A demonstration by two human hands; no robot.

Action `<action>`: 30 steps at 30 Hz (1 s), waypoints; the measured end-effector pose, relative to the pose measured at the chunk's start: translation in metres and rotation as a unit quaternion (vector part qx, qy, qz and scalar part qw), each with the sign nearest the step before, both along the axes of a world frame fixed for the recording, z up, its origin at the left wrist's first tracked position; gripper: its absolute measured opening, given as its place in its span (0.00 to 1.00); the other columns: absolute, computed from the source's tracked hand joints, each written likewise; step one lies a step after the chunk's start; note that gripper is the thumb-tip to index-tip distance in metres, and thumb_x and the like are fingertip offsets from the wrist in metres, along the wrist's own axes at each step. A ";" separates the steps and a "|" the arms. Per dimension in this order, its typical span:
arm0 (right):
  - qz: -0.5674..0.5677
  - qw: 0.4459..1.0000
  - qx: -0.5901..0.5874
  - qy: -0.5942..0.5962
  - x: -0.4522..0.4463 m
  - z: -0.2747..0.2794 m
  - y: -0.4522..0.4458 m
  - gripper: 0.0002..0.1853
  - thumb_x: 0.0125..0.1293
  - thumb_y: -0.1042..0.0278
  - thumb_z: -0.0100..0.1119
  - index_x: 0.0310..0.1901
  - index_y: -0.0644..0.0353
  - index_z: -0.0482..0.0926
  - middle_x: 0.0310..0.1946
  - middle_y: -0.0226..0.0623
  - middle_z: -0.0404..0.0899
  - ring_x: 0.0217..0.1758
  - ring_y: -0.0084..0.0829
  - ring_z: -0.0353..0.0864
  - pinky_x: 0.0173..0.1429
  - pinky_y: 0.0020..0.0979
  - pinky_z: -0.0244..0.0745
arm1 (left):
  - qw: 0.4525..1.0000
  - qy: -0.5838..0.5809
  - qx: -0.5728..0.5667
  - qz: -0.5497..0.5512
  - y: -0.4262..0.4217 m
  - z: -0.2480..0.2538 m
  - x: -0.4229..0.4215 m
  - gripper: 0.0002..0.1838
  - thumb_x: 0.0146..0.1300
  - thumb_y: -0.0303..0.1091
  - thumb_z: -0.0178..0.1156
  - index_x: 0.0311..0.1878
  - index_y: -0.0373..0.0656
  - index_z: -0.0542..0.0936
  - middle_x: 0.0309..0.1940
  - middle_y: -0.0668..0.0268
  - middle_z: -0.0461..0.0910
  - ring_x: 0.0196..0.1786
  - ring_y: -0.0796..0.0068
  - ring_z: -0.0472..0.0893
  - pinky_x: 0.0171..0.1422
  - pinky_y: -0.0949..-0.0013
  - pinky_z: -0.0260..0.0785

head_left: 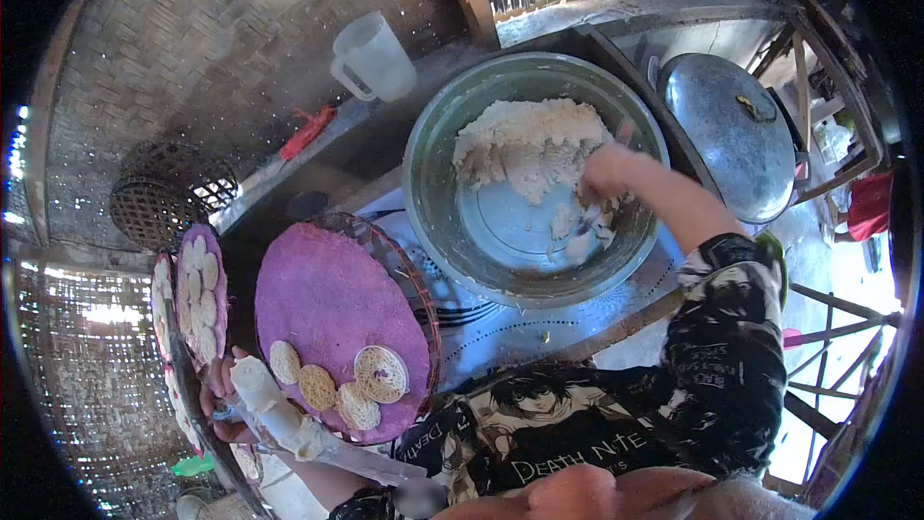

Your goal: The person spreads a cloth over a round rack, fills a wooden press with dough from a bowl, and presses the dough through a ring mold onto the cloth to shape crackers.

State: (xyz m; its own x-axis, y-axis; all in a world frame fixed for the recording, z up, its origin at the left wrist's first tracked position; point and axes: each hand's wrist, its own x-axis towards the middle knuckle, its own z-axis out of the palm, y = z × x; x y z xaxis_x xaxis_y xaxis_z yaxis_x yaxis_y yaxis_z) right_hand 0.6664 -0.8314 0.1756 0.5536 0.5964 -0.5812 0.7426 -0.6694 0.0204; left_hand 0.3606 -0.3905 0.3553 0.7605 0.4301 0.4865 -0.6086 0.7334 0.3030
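Observation:
My left hand (226, 397) is at the lower left, its fingers wrapped round a white tube-shaped press (279, 414) smeared with pale dough. The press lies slanted over the near edge of a round purple mat (327, 299). Lacy dough discs (377, 373) lie on that mat, and a pale ring encircles one of them. My right hand (611, 173) reaches into a large metal basin (438, 241), closed and slightly blurred, beside a mound of pale dough (529, 149). What it grips is hidden. Smaller dough lumps (577, 236) sit just below it.
A translucent jug (375, 53) stands on the ledge behind the basin, with a red object (308, 132) to its left. A large lidded metal pot (727, 135) is at right. More disc-covered mats (200, 299) stand at left near a dark woven basket (164, 197).

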 end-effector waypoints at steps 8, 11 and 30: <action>-0.069 0.985 0.138 -0.079 0.020 0.074 -0.019 0.09 0.48 0.67 0.57 0.33 0.49 0.81 0.30 0.40 0.80 0.39 0.42 0.80 0.41 0.41 0.73 | 1.000 0.003 0.008 0.027 -0.004 -0.008 0.008 0.12 0.42 0.28 0.64 0.28 0.55 0.72 0.31 0.71 0.60 0.37 0.75 0.65 0.72 0.53 0.39; -0.024 0.970 0.217 -0.108 0.027 0.015 0.001 0.11 0.45 0.72 0.56 0.32 0.50 0.81 0.29 0.36 0.81 0.36 0.38 0.80 0.40 0.39 0.72 | 1.000 0.001 0.016 0.026 -0.005 -0.005 0.011 0.12 0.41 0.28 0.64 0.28 0.55 0.72 0.31 0.71 0.60 0.37 0.75 0.65 0.72 0.53 0.39; 0.026 0.987 0.154 -0.030 -0.014 0.026 0.014 0.12 0.44 0.69 0.59 0.35 0.48 0.81 0.29 0.38 0.80 0.35 0.41 0.80 0.39 0.41 0.73 | 0.997 0.042 0.062 0.000 -0.013 -0.004 0.016 0.14 0.39 0.30 0.68 0.27 0.56 0.72 0.31 0.72 0.60 0.36 0.76 0.65 0.73 0.54 0.39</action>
